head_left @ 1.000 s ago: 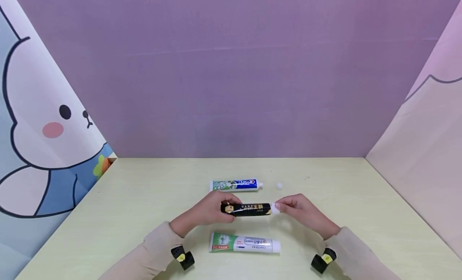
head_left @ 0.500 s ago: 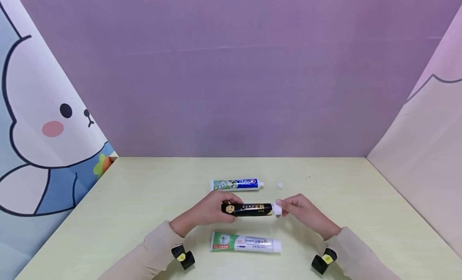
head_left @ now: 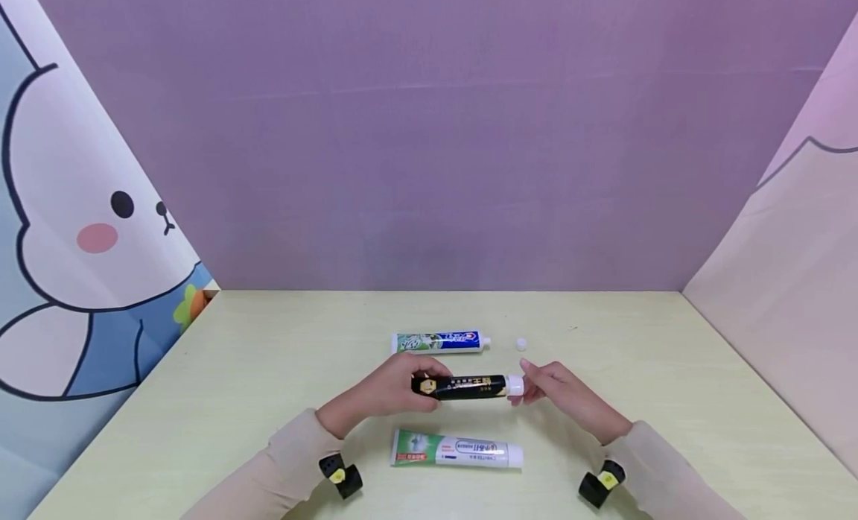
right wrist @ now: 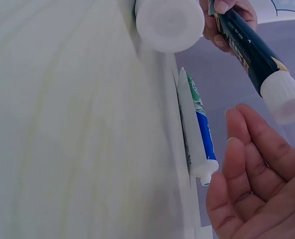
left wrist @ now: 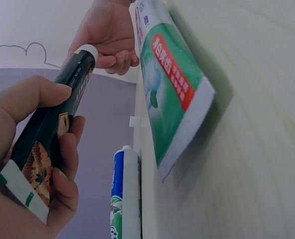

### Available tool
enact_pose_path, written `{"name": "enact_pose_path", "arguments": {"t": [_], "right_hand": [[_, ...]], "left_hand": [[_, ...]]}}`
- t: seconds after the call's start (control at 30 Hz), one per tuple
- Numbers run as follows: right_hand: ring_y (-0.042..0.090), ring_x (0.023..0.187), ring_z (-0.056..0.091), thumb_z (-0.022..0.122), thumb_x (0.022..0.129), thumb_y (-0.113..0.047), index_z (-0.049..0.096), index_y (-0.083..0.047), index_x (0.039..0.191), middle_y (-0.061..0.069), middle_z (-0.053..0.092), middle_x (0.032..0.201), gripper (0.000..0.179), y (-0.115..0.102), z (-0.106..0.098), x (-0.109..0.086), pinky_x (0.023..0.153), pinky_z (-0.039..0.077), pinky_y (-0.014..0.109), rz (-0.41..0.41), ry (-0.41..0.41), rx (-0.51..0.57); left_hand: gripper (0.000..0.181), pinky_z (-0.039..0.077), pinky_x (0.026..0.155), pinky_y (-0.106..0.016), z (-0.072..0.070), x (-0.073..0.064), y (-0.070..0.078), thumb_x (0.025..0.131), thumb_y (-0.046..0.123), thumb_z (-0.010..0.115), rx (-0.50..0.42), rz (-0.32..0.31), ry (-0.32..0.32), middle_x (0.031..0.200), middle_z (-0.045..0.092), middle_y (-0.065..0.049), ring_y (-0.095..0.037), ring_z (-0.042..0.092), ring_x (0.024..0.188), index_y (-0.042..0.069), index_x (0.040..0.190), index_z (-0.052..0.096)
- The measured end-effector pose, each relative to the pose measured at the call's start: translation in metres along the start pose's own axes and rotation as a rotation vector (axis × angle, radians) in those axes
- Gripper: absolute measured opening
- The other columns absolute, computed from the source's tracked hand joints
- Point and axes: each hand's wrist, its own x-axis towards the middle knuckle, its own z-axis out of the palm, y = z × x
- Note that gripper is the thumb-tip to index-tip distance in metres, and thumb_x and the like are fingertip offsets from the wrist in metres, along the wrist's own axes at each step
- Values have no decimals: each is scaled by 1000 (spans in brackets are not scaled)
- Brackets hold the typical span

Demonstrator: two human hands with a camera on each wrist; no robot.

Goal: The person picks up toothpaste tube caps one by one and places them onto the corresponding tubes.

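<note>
My left hand (head_left: 395, 386) grips a black toothpaste tube (head_left: 462, 387), its thumb on one side and its fingers curled round the other. The tube is held above the table with its white cap (right wrist: 284, 97) pointing right. Just beside that cap is my right hand (right wrist: 267, 184), fingers loosely bent and holding nothing; the right wrist view shows a gap between them and the cap. Nearer the front lies a green and white toothpaste tube (head_left: 456, 451), capped. Behind my hands lies a blue and green toothpaste tube (head_left: 439, 343) with its nozzle bare.
A small white cap (head_left: 520, 344) sits on the pale table (head_left: 302, 319), to the right of the blue tube's nozzle. A purple wall (head_left: 442, 170) stands at the back, with a cartoon-printed panel (head_left: 87, 207) on the left and a pale panel (head_left: 791, 281) on the right.
My right fingers pinched the black tube's cap one second ago; they have loosened and now stand apart from it. The left hand keeps its grip with little movement.
</note>
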Motion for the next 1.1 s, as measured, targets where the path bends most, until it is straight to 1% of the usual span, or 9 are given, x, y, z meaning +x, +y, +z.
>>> {"name": "enact_pose_path", "arguments": {"t": [0.07,0.13,0.23,0.3,0.43,0.67,0.83,0.93,1.1], "right_hand": [[21,87,62,30,103,-36,66,1,93,10,69,91,53,2,-1,0,82,48,30,-11,9,-2],[20,89,60,33,103,-33,65,1,102,9,66,94,46,4,-3,0,82,48,31,-37,15,-1],[18,93,57,45,100,-24,60,-2,112,9,60,102,29,6,-4,0,82,47,30,-105,20,-10],[18,96,56,56,94,-17,57,-4,115,10,58,107,24,8,-4,0,83,47,29,-151,20,-17],[15,95,55,71,83,-13,55,-7,110,9,55,106,32,9,-2,1,85,47,27,-226,39,-43],[11,93,55,74,80,-11,56,-8,102,5,57,100,29,8,1,1,85,47,32,-312,81,-54],[9,92,55,74,80,-11,58,-7,99,4,59,98,26,8,2,1,84,47,31,-344,93,-73],[10,92,56,75,79,-12,60,-10,98,2,61,97,24,9,1,1,84,47,31,-356,104,-89],[11,92,57,76,78,-15,64,-15,96,-3,65,96,22,10,1,1,83,47,32,-337,130,-112]], "left_hand": [[36,45,84,-26,0,0,-1,76,10,74,-4,-1,-1,103,68,1,-11,57,94,8,111,67],[36,45,85,-27,0,0,-1,76,10,74,-4,-3,0,104,68,1,-11,57,95,8,111,67],[36,45,86,-27,0,0,-2,76,10,74,1,-9,2,104,68,2,-11,57,95,9,111,67],[36,45,86,-27,0,0,-2,76,10,74,-5,-12,2,103,68,2,-11,57,95,9,111,67],[36,45,84,-26,1,0,-4,75,11,75,-17,-18,-1,102,68,3,-10,57,94,10,110,67],[36,45,85,-26,1,0,-4,75,12,75,-10,-14,-3,103,68,3,-10,57,94,10,110,67],[36,45,85,-26,0,1,-4,75,12,75,-2,0,-6,103,68,2,-9,57,94,9,110,67],[36,45,85,-26,0,1,-3,75,12,75,-4,1,-6,102,68,2,-9,57,93,9,110,67],[36,45,85,-26,0,1,-3,75,11,75,-4,-8,-7,102,68,2,-9,57,93,9,110,68]]}}
